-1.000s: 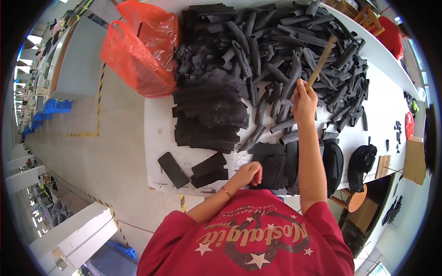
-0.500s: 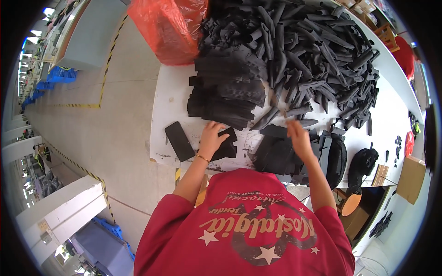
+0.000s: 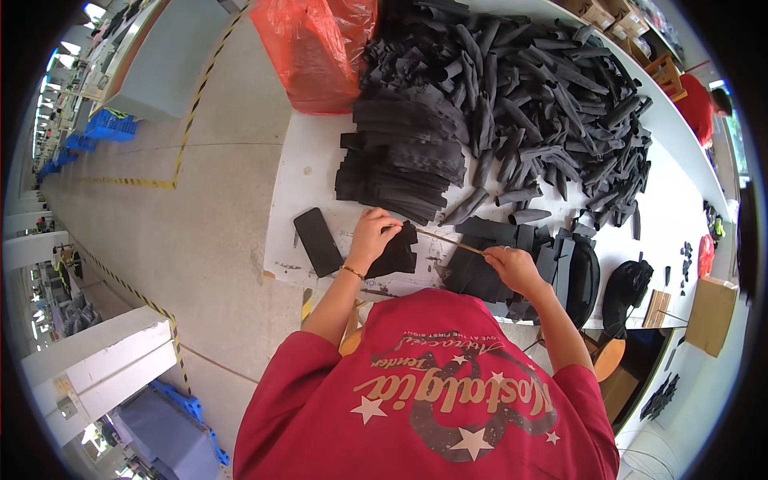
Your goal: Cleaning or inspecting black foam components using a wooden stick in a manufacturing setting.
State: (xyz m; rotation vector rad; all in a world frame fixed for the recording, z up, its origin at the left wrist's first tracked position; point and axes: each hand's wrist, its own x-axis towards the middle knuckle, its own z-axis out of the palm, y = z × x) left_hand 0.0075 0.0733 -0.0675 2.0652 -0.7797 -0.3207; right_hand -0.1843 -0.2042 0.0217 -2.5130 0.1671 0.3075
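A thin brownish strip or stick (image 3: pixel 448 240) spans the gap between my hands, above the white table (image 3: pixel 308 172). My left hand (image 3: pixel 373 240) pinches its left end, and my right hand (image 3: pixel 514 268) grips the other end, which sits lower. Beside my left hand are small black fabric pieces (image 3: pixel 394 254), partly covered by it. Flat dark fabric panels (image 3: pixel 472 274) lie under and left of my right hand. Just beyond my left hand is a layered stack of black fabric strips (image 3: pixel 400 164). Left of that hand rests a black phone (image 3: pixel 318 242).
A large heap of rolled black fabric pieces (image 3: pixel 544 104) covers the table's far side. A red plastic bag (image 3: pixel 312 60) stands at the far left corner. Black curved items (image 3: pixel 628 292) lie to the right, near a cardboard box (image 3: pixel 712 314). Another person in red (image 3: pixel 694 108) is at far right.
My right hand has come nearer from the rolled pieces, and the thin strip now shows between both hands. My left hand has shifted slightly, its fingers now pinched together.
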